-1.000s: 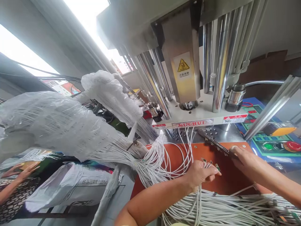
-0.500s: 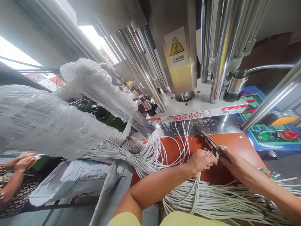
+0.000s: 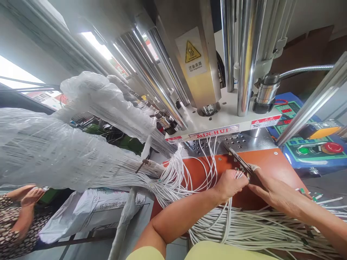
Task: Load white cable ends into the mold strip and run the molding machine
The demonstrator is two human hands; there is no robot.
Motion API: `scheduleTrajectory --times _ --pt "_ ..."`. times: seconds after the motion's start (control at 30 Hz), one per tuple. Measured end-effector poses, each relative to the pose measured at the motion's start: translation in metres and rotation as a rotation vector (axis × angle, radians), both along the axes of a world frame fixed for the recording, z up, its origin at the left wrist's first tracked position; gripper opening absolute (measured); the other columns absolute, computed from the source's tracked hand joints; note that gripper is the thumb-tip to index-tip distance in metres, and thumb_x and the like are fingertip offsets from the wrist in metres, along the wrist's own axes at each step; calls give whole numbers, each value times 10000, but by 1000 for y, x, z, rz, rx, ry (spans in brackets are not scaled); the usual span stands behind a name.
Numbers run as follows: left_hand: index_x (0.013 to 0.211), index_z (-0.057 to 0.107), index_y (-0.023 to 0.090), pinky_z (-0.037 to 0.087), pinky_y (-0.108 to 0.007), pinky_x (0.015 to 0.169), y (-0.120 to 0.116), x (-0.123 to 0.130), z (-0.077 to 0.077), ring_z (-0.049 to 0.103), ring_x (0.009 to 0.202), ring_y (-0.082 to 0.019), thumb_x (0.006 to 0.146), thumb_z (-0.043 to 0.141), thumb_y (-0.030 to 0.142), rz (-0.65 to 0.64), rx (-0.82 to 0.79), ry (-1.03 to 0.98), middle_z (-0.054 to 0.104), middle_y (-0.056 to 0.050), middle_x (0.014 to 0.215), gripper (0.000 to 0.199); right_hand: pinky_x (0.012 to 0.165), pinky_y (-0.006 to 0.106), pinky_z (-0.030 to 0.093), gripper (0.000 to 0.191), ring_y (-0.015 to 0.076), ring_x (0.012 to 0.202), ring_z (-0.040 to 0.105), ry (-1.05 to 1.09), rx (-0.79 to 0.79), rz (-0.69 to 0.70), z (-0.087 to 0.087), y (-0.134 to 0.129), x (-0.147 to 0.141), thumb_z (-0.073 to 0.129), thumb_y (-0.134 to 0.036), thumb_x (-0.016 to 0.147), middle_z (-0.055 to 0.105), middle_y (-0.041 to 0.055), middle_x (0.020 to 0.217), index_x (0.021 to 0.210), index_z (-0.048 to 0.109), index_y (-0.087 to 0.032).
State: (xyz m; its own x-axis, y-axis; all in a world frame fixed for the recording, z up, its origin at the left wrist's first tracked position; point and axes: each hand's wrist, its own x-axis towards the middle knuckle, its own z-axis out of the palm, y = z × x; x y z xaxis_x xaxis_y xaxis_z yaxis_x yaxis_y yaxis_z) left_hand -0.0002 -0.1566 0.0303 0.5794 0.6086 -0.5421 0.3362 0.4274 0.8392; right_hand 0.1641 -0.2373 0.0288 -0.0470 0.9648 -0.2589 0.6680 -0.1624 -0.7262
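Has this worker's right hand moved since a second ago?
Yes. Judged against the silver screw on the orange-brown board, the right hand has shifted leftward and back toward the worker, nearer the left hand.

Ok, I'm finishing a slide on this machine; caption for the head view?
Left hand grips white cables, right hand holds a dark bar, in front of the MIN-HUI machine.

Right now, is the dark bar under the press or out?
Out: the dark bar stops visibly short of the nameplate, held by the right hand.
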Motion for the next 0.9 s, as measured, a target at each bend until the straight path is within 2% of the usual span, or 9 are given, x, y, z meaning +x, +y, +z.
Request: scheduleTrajectory --times 0.1,0.2,0.3,0.43,0.53,0.63,0.7,0.8,0.9 --pt "757 526 150 231 -199 470 8 -6 0 343 481 -47 788 606 394 -114 30 -58 461 55 590 258 576 327 429 361 235 655 638 -30 -12 -41 -5 3 -3 461 -579 874 666 21 741 1032 393 -261" --pt "950 529 137 237 -204 453 14 -13 1 358 436 -54 889 469 487 -101 44 -16 569 20 643 360 549 319 420 343 253 685 661 -33 26 -107 -10 5 -6 436 -548 882 679 31 764 1076 416 -265" --pt "968 581 116 323 -222 498 14 -20 8 414 453 -79 949 357 488 -162 194 72 626 -17 653 435 585 311 449 335 237 736 678 -9 32 -109 -8 6 -5 451 -567 873 704 30 854 1042 439 -278" --pt "757 641 138 421 -243 671 10 -27 20 558 656 -122 949 428 477 -137 480 168 681 -42 758 444 652 331 468 396 245 826 684 7 -76 -52 -5 6 0 389 -633 888 709 38 939 1079 406 -287" --pt "694 592 161 441 -262 759 8 -28 24 596 684 -139 955 452 421 -98 638 253 666 -28 701 395 641 325 458 374 236 793 679 16 -40 -69 -8 5 -1 369 -631 901 701 30 924 1041 399 -285" --pt "891 594 172 468 -256 733 6 -27 25 630 667 -144 921 527 328 -33 684 287 674 -9 693 172 653 325 443 372 234 780 668 26 -10 -105 -11 3 -5 361 -627 909 685 8 881 1057 397 -288" --pt "1014 577 174 488 -243 708 5 -25 24 650 671 -141 902 566 296 30 655 243 700 -7 724 167 690 344 436 403 254 838 660 14 -42 -104 -11 3 -6 355 -630 904 678 16 914 1122 391 -293" --pt "981 642 163 490 -223 650 5 -23 24 618 607 -116 882 620 316 74 684 202 714 -9 735 183 736 367 423 429 272 900 642 29 -66 -93 -9 2 -7 342 -614 905 666 36 979 1189 371 -294" --pt "895 718 154 460 -203 557 7 -21 21 556 527 -91 866 655 330 31 729 180 700 -7 704 189 726 357 409 404 262 875 625 57 -53 -88 -9 2 -6 335 -611 909 642 32 929 1144 365 -283"
